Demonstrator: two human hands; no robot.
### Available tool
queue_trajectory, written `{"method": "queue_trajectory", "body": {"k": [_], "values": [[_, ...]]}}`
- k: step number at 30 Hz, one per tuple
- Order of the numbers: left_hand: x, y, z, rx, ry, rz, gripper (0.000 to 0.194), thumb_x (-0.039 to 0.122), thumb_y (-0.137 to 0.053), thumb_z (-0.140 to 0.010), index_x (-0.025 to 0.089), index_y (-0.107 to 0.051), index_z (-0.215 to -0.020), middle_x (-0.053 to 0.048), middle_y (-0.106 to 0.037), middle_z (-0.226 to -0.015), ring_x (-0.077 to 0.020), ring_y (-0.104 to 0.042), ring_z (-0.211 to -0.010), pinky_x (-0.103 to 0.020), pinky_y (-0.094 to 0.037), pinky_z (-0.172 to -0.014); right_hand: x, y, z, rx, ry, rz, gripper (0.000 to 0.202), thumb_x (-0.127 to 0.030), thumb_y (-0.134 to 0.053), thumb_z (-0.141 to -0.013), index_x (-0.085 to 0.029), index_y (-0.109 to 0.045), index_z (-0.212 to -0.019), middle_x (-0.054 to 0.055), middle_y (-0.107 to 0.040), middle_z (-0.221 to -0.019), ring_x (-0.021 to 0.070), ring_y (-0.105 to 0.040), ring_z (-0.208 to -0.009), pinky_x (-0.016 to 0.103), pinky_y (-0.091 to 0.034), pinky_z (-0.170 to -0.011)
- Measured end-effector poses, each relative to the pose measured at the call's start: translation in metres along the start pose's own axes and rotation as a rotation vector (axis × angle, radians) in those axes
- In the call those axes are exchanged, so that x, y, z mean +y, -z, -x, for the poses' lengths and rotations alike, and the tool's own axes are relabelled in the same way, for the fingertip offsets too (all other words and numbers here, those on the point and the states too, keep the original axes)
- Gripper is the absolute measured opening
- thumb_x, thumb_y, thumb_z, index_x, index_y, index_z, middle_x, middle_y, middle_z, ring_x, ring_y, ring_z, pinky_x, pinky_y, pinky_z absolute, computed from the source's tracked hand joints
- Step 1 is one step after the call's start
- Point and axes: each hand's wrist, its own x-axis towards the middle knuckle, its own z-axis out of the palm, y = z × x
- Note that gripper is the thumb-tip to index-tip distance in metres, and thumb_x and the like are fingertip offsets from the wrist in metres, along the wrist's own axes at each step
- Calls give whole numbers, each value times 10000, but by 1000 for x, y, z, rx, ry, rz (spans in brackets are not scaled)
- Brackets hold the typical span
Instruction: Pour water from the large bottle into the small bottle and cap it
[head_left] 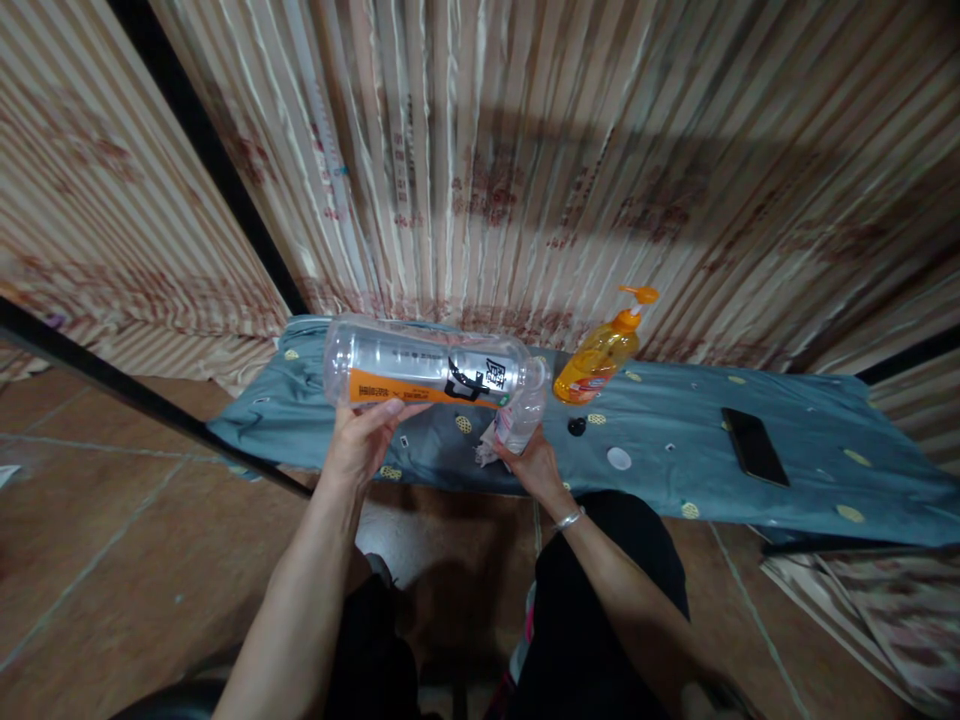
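Note:
A large clear plastic bottle (pixel 420 365) with a silver and orange label lies almost level in the air. My left hand (pixel 364 435) grips it from below near its base. Its neck points right and comes up against the top of a smaller clear plastic bottle (pixel 519 415), which stands tilted. Whether the two mouths touch, I cannot tell. My right hand (pixel 534 462), with a silver bracelet at the wrist, is closed around the smaller bottle. A crumpled pale cloth or tissue (pixel 487 448) shows beside that hand's fingers.
An orange pump bottle (pixel 598 362) stands on the blue-green cloth (pixel 667 480) of the low bench. Nearby lie a small black cap (pixel 577 426) and a white disc (pixel 619 458). A dark phone (pixel 755 446) rests farther right. Striped curtains (pixel 480 150) hang behind; dark poles (pixel 217 160) slant at the left.

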Motion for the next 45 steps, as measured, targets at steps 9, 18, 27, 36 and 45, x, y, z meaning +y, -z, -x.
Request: {"method": "queue_trajectory", "body": {"k": [9, 18, 27, 36, 45], "values": [[-1, 2, 0, 7, 10, -2, 717, 316, -946, -504, 282, -702, -1177, -49, -769, -992, -321, -742, -911, -614, -636, -873, -1, 1, 0, -14, -10, 11, 618, -488, -773, -754, -185, -567, -1252, 173, -775, -1180, 357, -757, -1072, 462, -600, -890], [-1, -1, 0, 3, 7, -4, 706, 345, -950, -495, 251, -693, -1146, -79, -766, -1048, -375, -730, -1040, -609, -632, -880, 2, -2, 0, -1, 3, 13, 601, -490, -758, -769, -186, -576, -1254, 158, -776, -1154, 351, -757, -1057, 457, -601, -882], [1, -2, 1, 7, -2, 3, 723, 325, -951, -493, 285, -698, -1170, -67, -779, -1100, -381, -738, -1059, -611, -646, -866, -1, -1, 0, -8, -15, -25, 621, -485, -763, -748, -183, -562, -1252, 167, -769, -1169, 361, -754, -1067, 473, -597, -906], [1, 0, 0, 2, -9, 0, 727, 322, -953, -493, 272, -699, -1173, -59, -783, -1073, -322, -767, -909, -571, -662, -840, 4, -2, 0, -6, -7, 3, 593, -474, -765, -764, -197, -575, -1252, 153, -776, -1157, 351, -755, -1064, 464, -600, -898], [-2, 4, -3, -10, -5, -8, 745, 352, -963, -481, 273, -703, -1175, -62, -782, -1050, -341, -763, -931, -597, -655, -846, 8, -4, -1, 23, 40, 17, 584, -519, -749, -778, -188, -593, -1234, 162, -774, -1148, 350, -757, -1040, 459, -596, -883]]}}
